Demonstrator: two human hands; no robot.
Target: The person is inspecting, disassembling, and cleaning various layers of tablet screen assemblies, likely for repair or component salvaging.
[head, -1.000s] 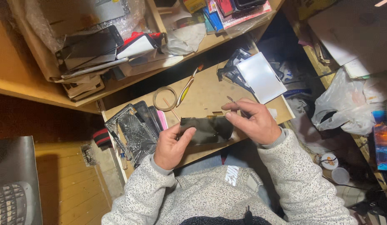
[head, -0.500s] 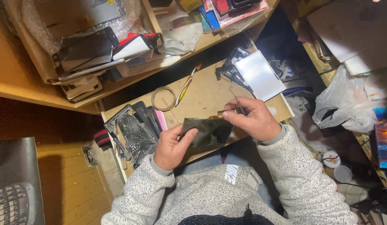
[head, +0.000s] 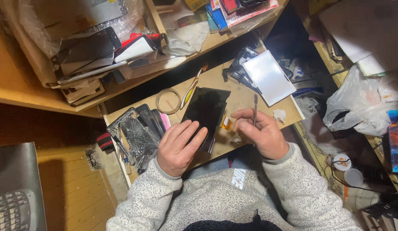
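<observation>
the left hand [head: 178, 147] lies flat with fingers spread on the near end of the dark panel [head: 206, 109], its grip released, likely pinning the panel so it cannot slide. the panel rests in the middle of the counter [head: 246, 100], tilted toward the far edge. the right hand [head: 261, 134] has its grip pinched on a thin tool [head: 255, 109] held upright, tip raised clear of the panel, near the counter's front edge. a small orange tab [head: 226, 122] sits between the hands beside the panel. cracked screens [head: 137, 134] lie stacked at the left corner, a white panel [head: 269, 77] at the far right, a wire coil [head: 168, 101] behind.
</observation>
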